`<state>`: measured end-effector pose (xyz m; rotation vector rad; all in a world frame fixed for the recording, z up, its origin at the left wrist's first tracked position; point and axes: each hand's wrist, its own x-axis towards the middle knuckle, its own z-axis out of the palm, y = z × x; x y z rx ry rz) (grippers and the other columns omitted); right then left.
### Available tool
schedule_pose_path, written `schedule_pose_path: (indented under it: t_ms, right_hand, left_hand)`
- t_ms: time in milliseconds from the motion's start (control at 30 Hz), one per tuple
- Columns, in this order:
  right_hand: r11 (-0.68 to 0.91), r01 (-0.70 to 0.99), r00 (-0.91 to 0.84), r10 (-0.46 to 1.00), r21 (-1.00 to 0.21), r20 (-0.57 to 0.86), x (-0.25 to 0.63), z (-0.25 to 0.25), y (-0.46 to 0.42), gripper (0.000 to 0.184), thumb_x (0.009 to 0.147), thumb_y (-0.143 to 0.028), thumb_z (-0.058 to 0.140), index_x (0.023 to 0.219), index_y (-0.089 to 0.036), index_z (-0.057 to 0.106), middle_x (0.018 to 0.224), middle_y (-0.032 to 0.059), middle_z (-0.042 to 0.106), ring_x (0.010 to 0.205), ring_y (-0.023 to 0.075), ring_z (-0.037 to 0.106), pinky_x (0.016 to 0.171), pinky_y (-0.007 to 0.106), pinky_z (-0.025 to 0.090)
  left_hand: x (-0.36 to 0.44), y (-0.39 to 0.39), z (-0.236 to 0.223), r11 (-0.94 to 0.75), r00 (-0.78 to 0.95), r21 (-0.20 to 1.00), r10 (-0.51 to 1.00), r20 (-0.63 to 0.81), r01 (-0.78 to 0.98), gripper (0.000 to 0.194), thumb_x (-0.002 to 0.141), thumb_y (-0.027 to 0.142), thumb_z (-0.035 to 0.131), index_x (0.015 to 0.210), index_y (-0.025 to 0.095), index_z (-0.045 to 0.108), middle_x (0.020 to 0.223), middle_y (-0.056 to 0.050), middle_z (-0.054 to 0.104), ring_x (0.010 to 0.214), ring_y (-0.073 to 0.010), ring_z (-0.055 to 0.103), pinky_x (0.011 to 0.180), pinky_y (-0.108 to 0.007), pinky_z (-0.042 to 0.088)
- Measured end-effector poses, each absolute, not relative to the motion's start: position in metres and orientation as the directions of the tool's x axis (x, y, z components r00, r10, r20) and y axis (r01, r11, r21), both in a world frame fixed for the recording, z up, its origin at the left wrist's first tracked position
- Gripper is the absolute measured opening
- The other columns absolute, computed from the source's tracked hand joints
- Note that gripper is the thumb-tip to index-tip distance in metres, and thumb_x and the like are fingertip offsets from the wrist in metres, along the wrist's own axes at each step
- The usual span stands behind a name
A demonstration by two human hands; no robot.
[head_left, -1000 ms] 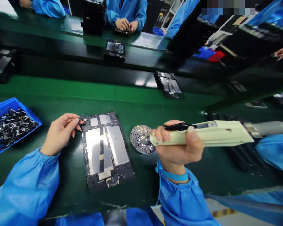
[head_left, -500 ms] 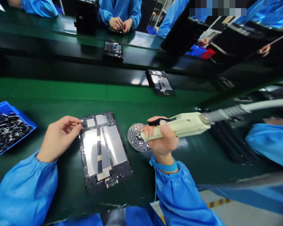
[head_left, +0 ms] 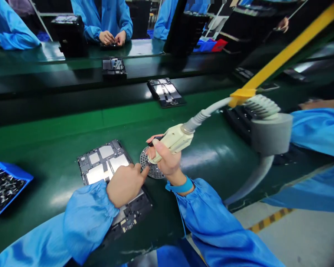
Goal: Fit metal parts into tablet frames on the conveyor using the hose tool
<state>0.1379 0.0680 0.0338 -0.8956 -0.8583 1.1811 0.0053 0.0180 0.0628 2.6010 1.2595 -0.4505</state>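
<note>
Near the table's front edge (head_left: 156, 236), the right hand (head_left: 169, 159) wraps the probably stiff electric screwdriver (head_left: 176, 140), best held mid-barrel; the left hand's (head_left: 126, 183) pinch is unclear.

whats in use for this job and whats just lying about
In use:
electric screwdriver, in right hand
perforated metal disc, near left hand
opened tablet, below left hand

Seemingly lying about:
second tablet, beyond
third tablet, farther
blue bin, role unclear
</note>
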Motion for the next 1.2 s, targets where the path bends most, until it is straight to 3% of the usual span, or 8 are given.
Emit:
schedule_pose_path:
  t_ms: [167,400,667,800,967,1067,1200]
  right_hand:
    - [0.097,-0.393,0.171,0.985,-0.914,0.031,0.135,0.037,0.068,0.038,0.066,-0.051,0.087,0.073,-0.021,0.064,0.043,-0.0082,0.053,0.036,0.0098,0.048,0.039,0.027,0.044]
    - [0.125,-0.343,0.182,0.981,-0.931,0.065,0.135,0.044,0.068,0.035,0.069,-0.045,0.083,0.062,-0.023,0.057,0.045,-0.0062,0.053,0.040,0.0105,0.050,0.039,0.027,0.042]
    - [0.224,-0.436,0.237,0.963,-0.871,0.128,0.147,0.049,0.067,0.038,0.069,-0.049,0.086,0.083,-0.022,0.063,0.051,-0.0088,0.056,0.036,0.0082,0.049,0.039,0.026,0.047]
    - [0.170,-0.454,0.200,0.976,-0.875,0.086,0.146,0.046,0.064,0.037,0.068,-0.047,0.087,0.083,-0.021,0.064,0.053,-0.0085,0.059,0.036,0.0081,0.050,0.041,0.027,0.050]
    - [0.117,-0.440,0.156,0.986,-0.890,0.053,0.140,0.040,0.064,0.036,0.068,-0.048,0.088,0.078,-0.020,0.068,0.049,-0.0072,0.058,0.036,0.0090,0.049,0.039,0.027,0.046]
    - [0.121,-0.434,0.169,0.984,-0.893,0.051,0.138,0.037,0.066,0.037,0.067,-0.048,0.089,0.079,-0.022,0.066,0.053,-0.0069,0.061,0.036,0.0092,0.049,0.039,0.029,0.048]
    - [0.141,-0.415,0.174,0.982,-0.899,0.074,0.137,0.034,0.067,0.038,0.069,-0.049,0.087,0.082,-0.023,0.063,0.049,-0.0100,0.056,0.034,0.0089,0.047,0.041,0.029,0.050]
  left_hand:
    - [0.007,0.021,0.059,-0.611,0.555,0.003,0.719,-0.418,0.792,0.056,0.102,0.010,0.037,0.156,0.017,0.050,0.104,-0.014,0.069,0.094,-0.0297,0.075,0.071,-0.038,0.060]
    - [0.011,0.027,0.064,-0.561,0.487,-0.008,0.724,-0.489,0.828,0.058,0.101,0.010,0.037,0.157,0.017,0.050,0.103,-0.014,0.070,0.089,-0.0307,0.077,0.072,-0.040,0.062]
    - [0.002,0.024,0.067,-0.541,0.508,0.067,0.730,-0.458,0.838,0.057,0.096,0.010,0.042,0.150,0.021,0.059,0.104,-0.013,0.073,0.082,-0.0326,0.077,0.070,-0.045,0.063]
    - [-0.023,0.012,0.064,-0.489,0.542,0.244,0.802,-0.252,0.838,0.053,0.097,0.011,0.041,0.146,0.019,0.060,0.105,-0.011,0.077,0.089,-0.0295,0.078,0.075,-0.043,0.064]
    - [-0.072,0.006,0.059,-0.376,0.353,0.413,0.926,0.133,0.829,0.030,0.106,0.032,0.049,0.119,0.018,0.071,0.100,-0.008,0.081,0.082,-0.0227,0.078,0.069,-0.031,0.060]
    - [-0.096,0.007,0.062,-0.240,0.181,0.527,0.970,0.162,0.815,0.026,0.103,0.039,0.058,0.103,0.021,0.075,0.094,-0.003,0.081,0.076,-0.0179,0.075,0.065,-0.025,0.056]
    - [-0.117,0.006,0.066,-0.114,-0.023,0.629,0.978,0.205,0.769,0.023,0.095,0.041,0.067,0.093,0.022,0.080,0.091,-0.003,0.078,0.072,-0.0148,0.070,0.059,-0.023,0.050]
